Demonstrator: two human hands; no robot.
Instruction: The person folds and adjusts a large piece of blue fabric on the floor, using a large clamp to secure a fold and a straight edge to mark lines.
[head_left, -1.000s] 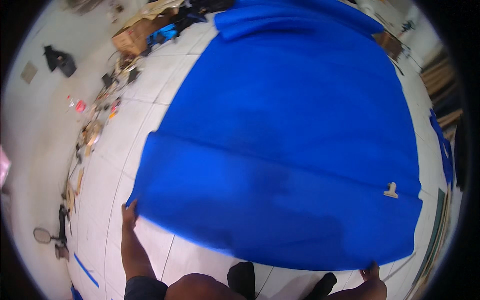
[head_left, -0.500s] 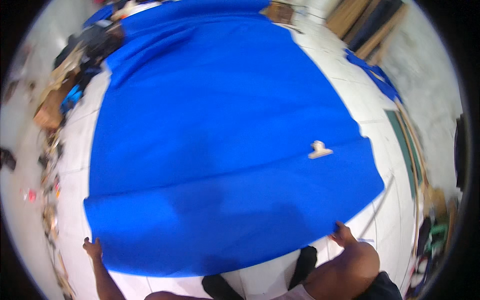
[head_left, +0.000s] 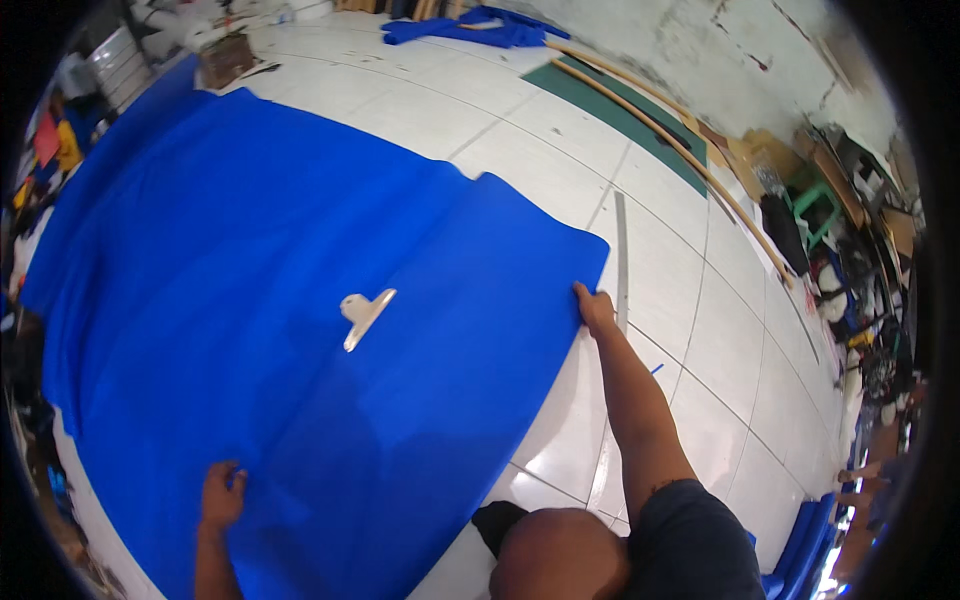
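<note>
Currently, right hand [head_left: 597, 308]: I pinch the edge [head_left: 540, 400] of the blue sheet [head_left: 270, 330].
Left hand [head_left: 222, 492]: half-open, apparently empty; contact with the sheet I cannot tell.
Edge: a low, even pull should, I judge, limit creases.
Blue sheet: spreads left from my right hand, beneath my left.

Blue sheet [head_left: 440, 330] — cut off by lower edge, black-socked foot [head_left: 495, 522] — partly behind knee [head_left: 562, 555]

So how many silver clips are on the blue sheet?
1: the silver clip, on the blue sheet, left of the right hand. Folds could hide more.
</note>
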